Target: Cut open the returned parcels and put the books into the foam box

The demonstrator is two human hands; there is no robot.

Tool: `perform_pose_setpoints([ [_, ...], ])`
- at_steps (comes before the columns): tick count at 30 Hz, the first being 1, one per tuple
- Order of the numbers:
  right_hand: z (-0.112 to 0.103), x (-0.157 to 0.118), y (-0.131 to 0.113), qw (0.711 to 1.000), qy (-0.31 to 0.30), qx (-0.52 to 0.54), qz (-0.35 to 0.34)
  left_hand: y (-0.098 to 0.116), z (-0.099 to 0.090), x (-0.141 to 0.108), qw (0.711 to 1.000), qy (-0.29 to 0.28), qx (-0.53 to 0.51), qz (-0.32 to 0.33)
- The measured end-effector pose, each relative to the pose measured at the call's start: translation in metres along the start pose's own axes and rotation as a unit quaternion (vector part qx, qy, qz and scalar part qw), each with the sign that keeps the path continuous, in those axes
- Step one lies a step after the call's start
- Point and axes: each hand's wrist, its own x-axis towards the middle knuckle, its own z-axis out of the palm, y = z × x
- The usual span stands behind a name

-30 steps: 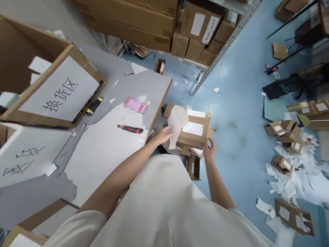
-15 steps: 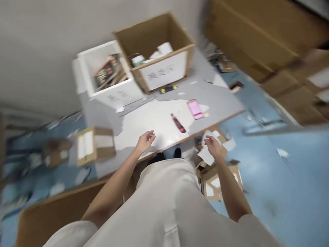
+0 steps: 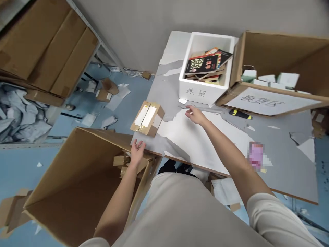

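A small taped cardboard box with a white label rests at the table's left edge. Just below it is my left hand, its fingers apart and nothing held, over the table corner and the rim of a big open carton. My right hand hovers above the table to the right of the small box. Its fingers are loosely curved and apart, with nothing in them. Neither hand appears to touch the box. The red cutter seen earlier is out of sight.
Books fill a white foam box at the back. Beside it stands a cardboard box holding small white boxes. A yellow-black cutter and a pink phone-like item lie on the table. Large cartons stand far left.
My view has swung left, bringing the big open carton into sight. My right hand has crossed from beyond the front edge to over the table; my left hand has come close to the small box.
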Motion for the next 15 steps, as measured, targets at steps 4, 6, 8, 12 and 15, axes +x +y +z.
perform_pose_setpoints([
  [4, 0.06, 0.07, -0.035, 0.997, -0.073, 0.039, -0.012, 0.005, 0.009, 0.02, 0.998, -0.018, -0.03, -0.052],
  [6, 0.09, 0.089, -0.044, 0.995, -0.088, 0.048, -0.019, 0.011, 0.016, 0.026, 0.996, -0.046, -0.054, -0.053],
  [8, 0.115, 0.098, -0.047, 0.994, -0.094, 0.058, -0.024, 0.017, 0.023, 0.027, 0.993, -0.075, -0.086, -0.04],
  [12, 0.144, 0.098, -0.044, 0.991, -0.089, 0.101, 0.003, 0.029, 0.035, 0.023, 0.989, -0.08, -0.117, -0.05],
  [15, 0.147, 0.092, -0.041, 0.99, -0.068, 0.125, 0.02, 0.033, 0.041, 0.02, 0.989, -0.067, -0.117, -0.055],
])
